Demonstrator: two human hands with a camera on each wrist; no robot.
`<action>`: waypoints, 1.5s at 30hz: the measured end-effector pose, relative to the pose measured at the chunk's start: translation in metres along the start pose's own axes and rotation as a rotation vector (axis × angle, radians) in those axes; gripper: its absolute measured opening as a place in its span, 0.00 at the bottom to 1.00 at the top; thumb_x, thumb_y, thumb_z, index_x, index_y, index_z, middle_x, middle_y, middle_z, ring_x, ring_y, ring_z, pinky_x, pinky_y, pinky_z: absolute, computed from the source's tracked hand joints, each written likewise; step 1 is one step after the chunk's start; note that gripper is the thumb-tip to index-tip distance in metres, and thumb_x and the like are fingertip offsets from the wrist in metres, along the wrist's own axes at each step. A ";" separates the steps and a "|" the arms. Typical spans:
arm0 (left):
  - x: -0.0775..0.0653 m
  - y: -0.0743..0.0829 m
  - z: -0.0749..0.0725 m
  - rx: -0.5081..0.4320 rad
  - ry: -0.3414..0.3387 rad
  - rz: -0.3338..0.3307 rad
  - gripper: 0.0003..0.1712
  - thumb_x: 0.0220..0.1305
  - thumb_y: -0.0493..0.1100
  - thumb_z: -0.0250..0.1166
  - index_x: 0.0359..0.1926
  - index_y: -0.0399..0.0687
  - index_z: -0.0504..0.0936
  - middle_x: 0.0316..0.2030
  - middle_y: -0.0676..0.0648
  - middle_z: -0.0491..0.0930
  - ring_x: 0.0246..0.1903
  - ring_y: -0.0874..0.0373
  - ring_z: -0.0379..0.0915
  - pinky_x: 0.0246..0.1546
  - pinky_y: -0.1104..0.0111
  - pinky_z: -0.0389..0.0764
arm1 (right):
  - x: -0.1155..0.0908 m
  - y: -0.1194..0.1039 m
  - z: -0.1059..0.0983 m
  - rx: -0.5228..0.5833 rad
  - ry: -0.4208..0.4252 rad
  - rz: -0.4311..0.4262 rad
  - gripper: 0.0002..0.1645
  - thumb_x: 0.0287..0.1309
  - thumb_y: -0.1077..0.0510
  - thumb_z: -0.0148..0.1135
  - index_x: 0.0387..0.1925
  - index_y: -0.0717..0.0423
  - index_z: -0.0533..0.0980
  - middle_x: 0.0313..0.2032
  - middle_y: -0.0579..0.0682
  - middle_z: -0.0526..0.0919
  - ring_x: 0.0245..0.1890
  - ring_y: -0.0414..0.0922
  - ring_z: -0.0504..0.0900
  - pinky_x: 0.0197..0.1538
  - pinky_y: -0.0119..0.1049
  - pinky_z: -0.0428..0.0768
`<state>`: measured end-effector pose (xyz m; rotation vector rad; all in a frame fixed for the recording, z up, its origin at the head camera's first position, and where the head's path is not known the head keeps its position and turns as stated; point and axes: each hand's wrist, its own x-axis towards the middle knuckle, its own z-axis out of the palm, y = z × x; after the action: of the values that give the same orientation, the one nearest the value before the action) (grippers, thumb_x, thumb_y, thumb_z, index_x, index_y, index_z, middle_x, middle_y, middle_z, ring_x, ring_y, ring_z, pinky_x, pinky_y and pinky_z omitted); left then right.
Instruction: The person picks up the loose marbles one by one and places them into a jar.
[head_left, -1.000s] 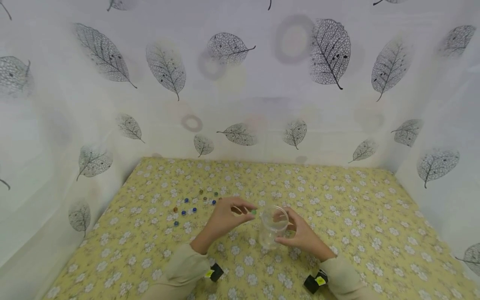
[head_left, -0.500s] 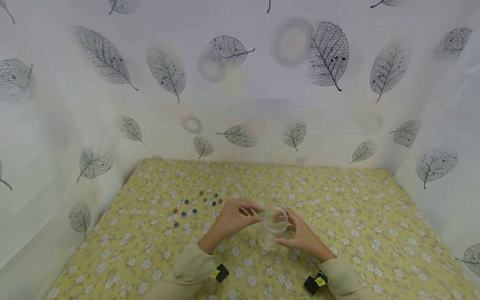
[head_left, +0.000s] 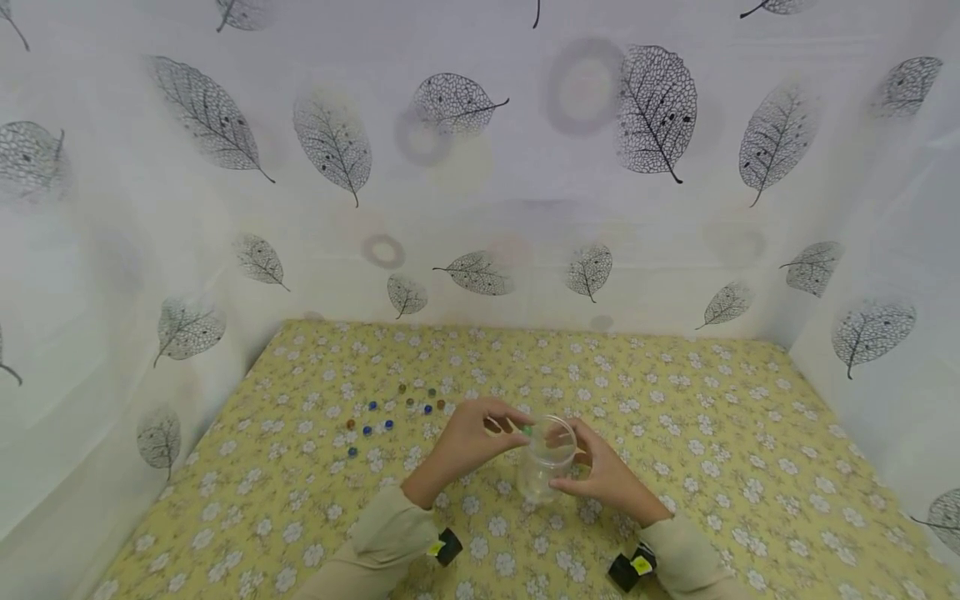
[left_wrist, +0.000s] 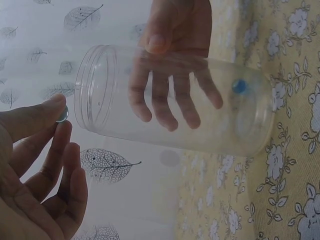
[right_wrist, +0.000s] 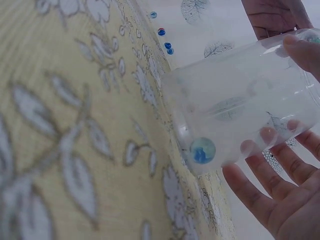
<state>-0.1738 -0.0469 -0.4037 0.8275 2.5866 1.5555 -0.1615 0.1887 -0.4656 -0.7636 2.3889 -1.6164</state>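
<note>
Now the left hand (head_left: 474, 437) (marble (left_wrist: 63, 115) pinched) has neared the jar (head_left: 538, 472).

Looks like you're in a small curtained-off booth, tbh, with a homey feel more than a lab or workshop one. You've got a whitish curtain (head_left: 525, 221) across the back and down both sides, printed with dark skeleton leaves (head_left: 657, 108) and faint rings (head_left: 383, 250). Your counter (head_left: 712, 417) backs onto it, dressed in a yellow cloth (head_left: 247, 500) with little white flowers. The black cameras (head_left: 448, 547) on your wrists say recording setup. Whether it's a house, office or studio beyond that, can't tell.
</note>
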 end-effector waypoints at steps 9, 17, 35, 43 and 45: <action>0.000 -0.003 0.001 -0.018 -0.010 0.002 0.11 0.57 0.45 0.68 0.42 0.52 0.86 0.41 0.52 0.83 0.33 0.62 0.77 0.37 0.73 0.79 | 0.000 -0.002 -0.001 -0.018 -0.002 -0.003 0.39 0.53 0.63 0.67 0.64 0.61 0.59 0.56 0.61 0.70 0.54 0.60 0.72 0.50 0.40 0.79; 0.001 -0.004 0.000 -0.010 -0.011 -0.004 0.10 0.57 0.43 0.68 0.42 0.52 0.86 0.40 0.52 0.83 0.33 0.62 0.77 0.36 0.74 0.79 | 0.003 -0.003 0.002 0.012 0.002 -0.043 0.37 0.52 0.65 0.67 0.62 0.61 0.61 0.56 0.63 0.70 0.54 0.66 0.72 0.48 0.36 0.80; -0.003 -0.010 -0.011 0.034 -0.016 -0.040 0.11 0.58 0.47 0.67 0.43 0.56 0.86 0.40 0.55 0.84 0.34 0.67 0.77 0.37 0.74 0.79 | 0.003 0.002 0.002 -0.008 -0.009 -0.017 0.39 0.52 0.63 0.67 0.63 0.63 0.60 0.57 0.63 0.70 0.55 0.63 0.72 0.49 0.36 0.80; -0.007 -0.017 -0.028 0.003 -0.021 -0.024 0.11 0.59 0.47 0.66 0.44 0.57 0.85 0.42 0.48 0.83 0.34 0.64 0.77 0.39 0.72 0.79 | 0.003 0.000 0.002 -0.012 -0.009 -0.007 0.39 0.52 0.63 0.67 0.63 0.62 0.60 0.56 0.63 0.70 0.55 0.61 0.73 0.48 0.35 0.80; -0.009 -0.019 -0.032 0.009 -0.029 -0.023 0.12 0.59 0.47 0.66 0.45 0.56 0.85 0.43 0.46 0.83 0.35 0.64 0.77 0.39 0.72 0.79 | 0.004 0.000 0.002 -0.009 -0.012 -0.006 0.39 0.52 0.63 0.67 0.63 0.61 0.60 0.56 0.63 0.70 0.55 0.62 0.72 0.48 0.35 0.80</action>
<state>-0.1830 -0.0844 -0.4053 0.8116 2.5749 1.5154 -0.1638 0.1854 -0.4656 -0.7801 2.3893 -1.6001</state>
